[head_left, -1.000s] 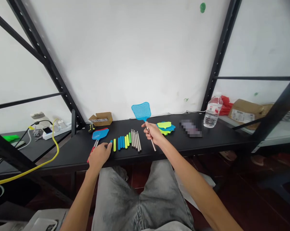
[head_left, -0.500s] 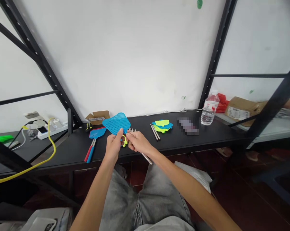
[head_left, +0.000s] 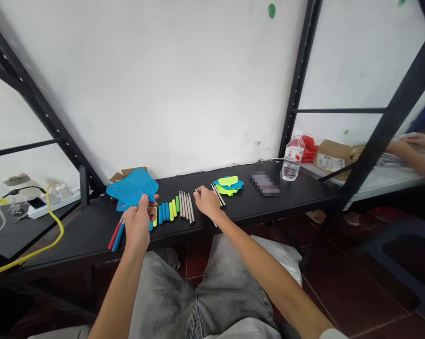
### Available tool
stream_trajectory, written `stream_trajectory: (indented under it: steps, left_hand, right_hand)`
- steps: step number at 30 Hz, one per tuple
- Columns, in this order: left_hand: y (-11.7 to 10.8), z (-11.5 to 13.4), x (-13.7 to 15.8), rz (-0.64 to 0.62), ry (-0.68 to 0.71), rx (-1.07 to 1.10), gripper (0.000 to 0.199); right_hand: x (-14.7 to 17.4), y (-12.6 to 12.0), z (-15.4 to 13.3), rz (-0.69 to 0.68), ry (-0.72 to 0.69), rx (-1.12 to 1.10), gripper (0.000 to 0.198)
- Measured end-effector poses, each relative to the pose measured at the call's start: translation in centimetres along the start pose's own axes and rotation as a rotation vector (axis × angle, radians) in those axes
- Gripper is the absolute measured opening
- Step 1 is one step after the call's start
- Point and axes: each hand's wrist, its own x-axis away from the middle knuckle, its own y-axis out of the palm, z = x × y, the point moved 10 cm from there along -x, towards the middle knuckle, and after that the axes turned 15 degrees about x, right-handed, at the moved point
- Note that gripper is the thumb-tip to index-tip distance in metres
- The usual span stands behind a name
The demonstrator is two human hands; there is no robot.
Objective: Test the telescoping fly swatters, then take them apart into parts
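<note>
My left hand pinches a blue fly swatter head by its narrow end, holding it above the table's left side. Between the fingers of my right hand is a thin metal rod, mostly covered by the hand. Two assembled swatters with red and blue handles lie partly hidden under my left hand. Blue, yellow and green handle grips stand in a row between my hands, beside several metal rods. More rods and a pile of blue and yellow swatter heads lie right of my right hand.
A blurred-out flat object and a water bottle are on the right of the black table. A cardboard box stands behind the swatter head. At left are a power strip and yellow cable. Another person's arm shows far right.
My hands have moved apart: the left went left with the blue swatter head, the right moved right with the metal rod. The row of grips and rods has come into view between them.
</note>
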Motion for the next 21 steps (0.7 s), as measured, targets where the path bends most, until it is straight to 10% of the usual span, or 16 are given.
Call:
stream_trajectory:
  steps: [11, 18, 21]
  left_hand:
    - [4.0, -2.7, 0.6, -0.136, -0.066, -0.158, 0.043]
    - [9.7, -5.2, 1.4, -0.453, -0.112, -0.476, 0.054]
    - [11.3, -4.3, 1.9, -0.588, -0.083, -0.555, 0.052]
  right_hand:
    - [-0.9, 0.4, 0.6, 0.034, -0.037, 0.002, 0.028]
    - [-0.8, 0.2, -1.1, -0.147, -0.055, -1.008, 0.045]
    - [-2.2, -1.0, 1.2, -0.075, 0.005, -1.094, 0.051]
